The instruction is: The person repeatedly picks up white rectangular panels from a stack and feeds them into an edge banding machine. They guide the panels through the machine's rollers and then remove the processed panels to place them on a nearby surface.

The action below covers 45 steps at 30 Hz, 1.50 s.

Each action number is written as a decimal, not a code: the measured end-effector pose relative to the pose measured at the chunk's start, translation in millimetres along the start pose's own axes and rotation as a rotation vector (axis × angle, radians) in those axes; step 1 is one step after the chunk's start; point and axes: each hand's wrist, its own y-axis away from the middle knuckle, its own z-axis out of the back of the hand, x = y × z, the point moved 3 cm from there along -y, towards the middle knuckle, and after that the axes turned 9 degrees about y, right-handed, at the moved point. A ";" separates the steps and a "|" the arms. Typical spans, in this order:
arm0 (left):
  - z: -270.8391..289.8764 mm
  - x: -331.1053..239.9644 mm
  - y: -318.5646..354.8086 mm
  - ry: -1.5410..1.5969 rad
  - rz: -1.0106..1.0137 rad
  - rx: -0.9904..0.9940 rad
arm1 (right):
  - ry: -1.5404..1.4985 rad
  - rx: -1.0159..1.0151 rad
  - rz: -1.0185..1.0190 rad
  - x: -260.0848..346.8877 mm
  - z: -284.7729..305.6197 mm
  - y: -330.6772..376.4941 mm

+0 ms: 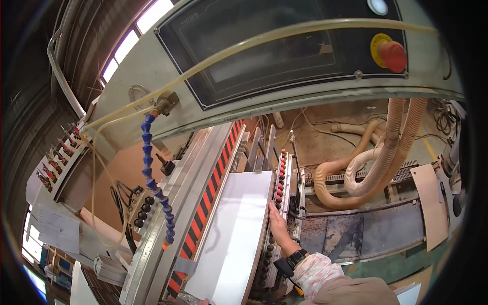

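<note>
White panel (236,229) steadied near machine bed's right edge (286,193).
Right hand (278,227) laid flat, unclamped, seemingly for alignment; left hand (204,302) barely shown, grip undeterminable.

Right hand (279,229) outstretched (fingers (274,210) close together).

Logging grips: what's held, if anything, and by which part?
Open right hand rests against right edge of white panel, no grip visible; left hand barely shows, hold unclear.

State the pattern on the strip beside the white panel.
The strip has slanted red-and-black stripes, clearest in the head view.
</note>
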 end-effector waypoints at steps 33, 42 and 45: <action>32.6 58.3 -45.4 -0.381 -0.454 0.577 | 0.432 0.571 0.480 134.8 -241.5 225.2; 60.3 20.4 -25.5 -0.149 -0.379 0.682 | 0.635 0.184 0.366 78.2 -164.0 158.0; 90.9 0.7 -10.5 0.161 -0.385 0.775 | 0.706 0.029 0.305 49.3 -109.4 126.7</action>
